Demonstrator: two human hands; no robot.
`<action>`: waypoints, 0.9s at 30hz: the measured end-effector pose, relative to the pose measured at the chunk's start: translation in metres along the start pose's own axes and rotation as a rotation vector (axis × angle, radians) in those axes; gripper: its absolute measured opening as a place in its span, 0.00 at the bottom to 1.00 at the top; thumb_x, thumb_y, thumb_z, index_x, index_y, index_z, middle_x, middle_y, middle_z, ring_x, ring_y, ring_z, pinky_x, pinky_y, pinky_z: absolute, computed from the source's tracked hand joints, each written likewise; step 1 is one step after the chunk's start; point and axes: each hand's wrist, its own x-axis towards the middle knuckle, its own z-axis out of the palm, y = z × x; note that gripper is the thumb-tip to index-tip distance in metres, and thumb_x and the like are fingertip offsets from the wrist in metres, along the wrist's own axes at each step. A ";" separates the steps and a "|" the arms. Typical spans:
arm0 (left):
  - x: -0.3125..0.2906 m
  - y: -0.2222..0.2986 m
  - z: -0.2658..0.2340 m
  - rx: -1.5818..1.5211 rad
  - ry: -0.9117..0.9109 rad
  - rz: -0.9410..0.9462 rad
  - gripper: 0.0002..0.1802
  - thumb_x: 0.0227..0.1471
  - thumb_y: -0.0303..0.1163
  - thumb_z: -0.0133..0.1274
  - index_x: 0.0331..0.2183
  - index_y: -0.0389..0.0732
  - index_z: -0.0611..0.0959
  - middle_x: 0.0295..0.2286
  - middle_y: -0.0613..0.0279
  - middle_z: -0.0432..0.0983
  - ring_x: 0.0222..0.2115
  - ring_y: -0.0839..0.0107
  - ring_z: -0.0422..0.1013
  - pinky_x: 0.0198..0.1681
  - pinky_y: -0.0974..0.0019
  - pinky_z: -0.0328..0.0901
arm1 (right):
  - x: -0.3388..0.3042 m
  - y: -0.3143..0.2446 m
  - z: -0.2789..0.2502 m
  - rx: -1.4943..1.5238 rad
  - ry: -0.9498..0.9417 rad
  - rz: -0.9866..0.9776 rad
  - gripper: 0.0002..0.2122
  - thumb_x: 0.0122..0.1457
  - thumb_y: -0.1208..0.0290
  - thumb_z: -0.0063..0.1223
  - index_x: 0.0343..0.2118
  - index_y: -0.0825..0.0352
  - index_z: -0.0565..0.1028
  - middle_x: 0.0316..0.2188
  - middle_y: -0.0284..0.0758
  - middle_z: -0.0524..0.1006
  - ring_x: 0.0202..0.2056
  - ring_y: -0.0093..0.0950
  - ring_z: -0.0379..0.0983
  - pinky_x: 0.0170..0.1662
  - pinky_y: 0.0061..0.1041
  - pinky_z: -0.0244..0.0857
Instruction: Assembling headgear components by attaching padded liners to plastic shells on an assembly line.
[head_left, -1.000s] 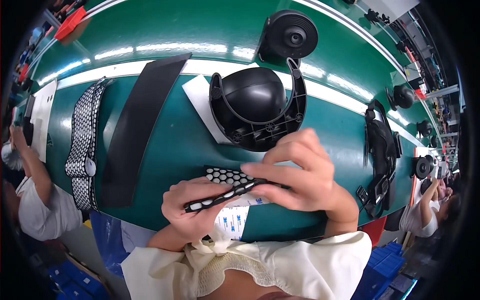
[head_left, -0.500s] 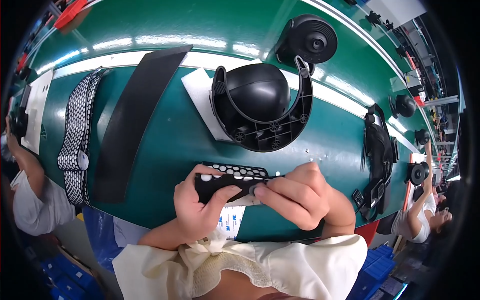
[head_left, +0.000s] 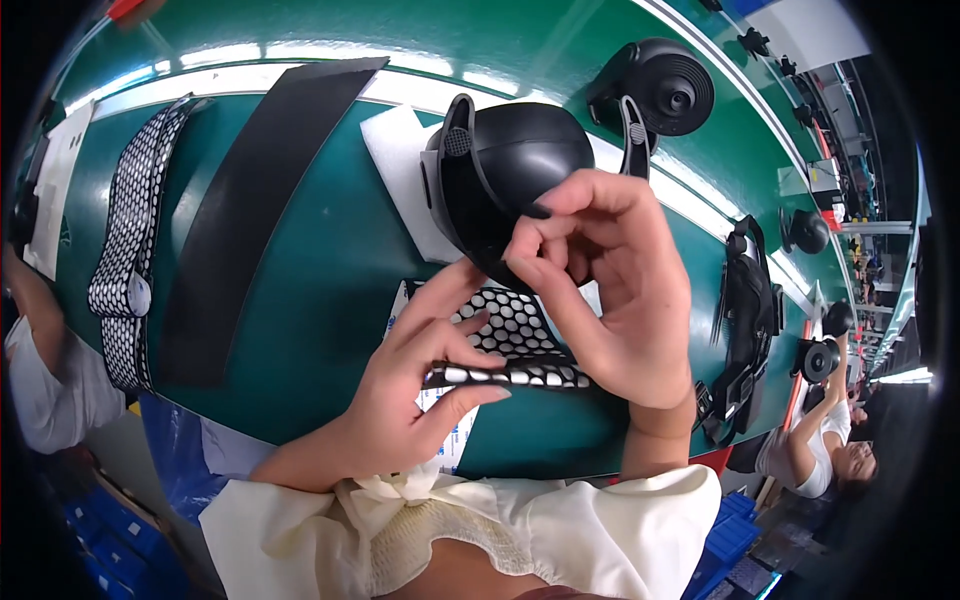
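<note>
My left hand [head_left: 410,375] pinches the folded edge of a black strip with white dots [head_left: 515,325] between thumb and fingers. One of its fingertips reaches up to the lower edge of a curved black plastic part [head_left: 455,195]. My right hand [head_left: 630,290] is raised in front of that part, fingers curled. At its index fingertip sits a small dark pad [head_left: 537,211]; the thumb tip is a little below. Behind my right hand, much of the curved part and the glossy black dome [head_left: 530,150] inside it is hidden. White printed backing paper [head_left: 455,445] lies under the strip.
A white foam block [head_left: 400,170] props the curved part. To the left lie a long black sheet [head_left: 270,190] and another dotted strip [head_left: 135,220]. A round black housing [head_left: 670,95] stands behind; black straps [head_left: 750,320] lie right. Other people work at both sides.
My right hand has left the dotted strip and risen to the curved black part with a small dark pad. My left hand has tilted the strip, spreading its dotted face.
</note>
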 end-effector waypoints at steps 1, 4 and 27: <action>0.000 0.001 -0.001 -0.025 -0.034 -0.003 0.09 0.40 0.20 0.54 0.28 0.35 0.71 0.53 0.43 0.44 0.54 0.51 0.48 0.50 0.57 0.56 | 0.001 0.000 0.002 -0.002 -0.008 0.002 0.16 0.46 0.89 0.47 0.38 0.71 0.60 0.27 0.35 0.70 0.26 0.15 0.64 0.29 0.10 0.57; 0.000 0.000 -0.002 -0.054 -0.054 0.029 0.09 0.40 0.20 0.54 0.27 0.35 0.71 0.52 0.41 0.44 0.54 0.50 0.48 0.50 0.57 0.55 | 0.004 0.000 0.006 -0.090 0.015 0.006 0.16 0.45 0.89 0.48 0.37 0.71 0.60 0.26 0.33 0.70 0.26 0.13 0.64 0.28 0.09 0.56; -0.003 0.000 -0.004 -0.142 -0.007 0.006 0.08 0.41 0.18 0.52 0.29 0.35 0.73 0.51 0.36 0.48 0.54 0.52 0.49 0.52 0.58 0.53 | -0.002 0.007 -0.014 -0.568 0.018 -0.625 0.18 0.49 0.65 0.45 0.37 0.78 0.70 0.31 0.40 0.75 0.28 0.25 0.70 0.31 0.25 0.60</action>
